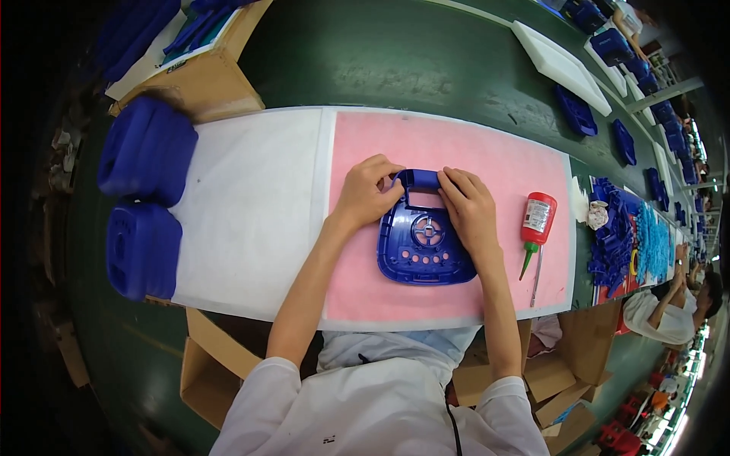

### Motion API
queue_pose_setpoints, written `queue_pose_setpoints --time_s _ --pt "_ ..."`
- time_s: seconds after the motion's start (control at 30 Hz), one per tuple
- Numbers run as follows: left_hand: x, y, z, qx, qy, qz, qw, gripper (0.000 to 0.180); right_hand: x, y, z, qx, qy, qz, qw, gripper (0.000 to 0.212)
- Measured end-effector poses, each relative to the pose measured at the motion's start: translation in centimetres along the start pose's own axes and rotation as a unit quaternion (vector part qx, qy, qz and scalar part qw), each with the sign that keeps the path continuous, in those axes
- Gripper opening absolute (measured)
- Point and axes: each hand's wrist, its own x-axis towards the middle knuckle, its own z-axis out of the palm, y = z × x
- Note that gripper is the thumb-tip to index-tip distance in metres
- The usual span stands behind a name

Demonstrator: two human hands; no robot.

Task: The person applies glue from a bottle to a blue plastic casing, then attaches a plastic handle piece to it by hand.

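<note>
A blue plastic housing shell (pixel 395 247), with a handle at its top, a round grille and a row of small holes, lies open side up on the pink mat (pixel 365 296). At its upper left corner, my left hand (pixel 368 191) is closed with thumb and forefinger pinching the edge. My right hand (pixel 469 207) wraps its fingers over the handle's right end and right side. To the right of that hand lies a red squeeze bottle (pixel 540 213) with a green nozzle pointing toward me. Beside the nozzle is a thin metal rod (pixel 537 277).
Stacked blue shells (pixel 144 152) stand at the left on the white sheet (pixel 251 205). A cardboard box (pixel 198 83) sits behind them. Small dark-blue parts (pixel 608 243) and light-blue parts (pixel 652 243) are heaped at right, near another person (pixel 669 311). Beyond runs a green surface (pixel 380 61).
</note>
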Motion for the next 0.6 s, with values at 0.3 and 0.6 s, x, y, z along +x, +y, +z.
queue_pose_setpoints --time_s 0.3,0.6 --pt "0.0 0.4 -0.2 0.01 -0.004 0.001 1.0 0.023 -0.2 -0.1 0.1 -0.013 0.01 -0.008 1.0 0.027" --pt "0.8 2.1 0.2 0.036 -0.06 0.015 0.997 0.031 -0.3 0.3 0.2 0.028 0.042 -0.015 0.999 0.025"
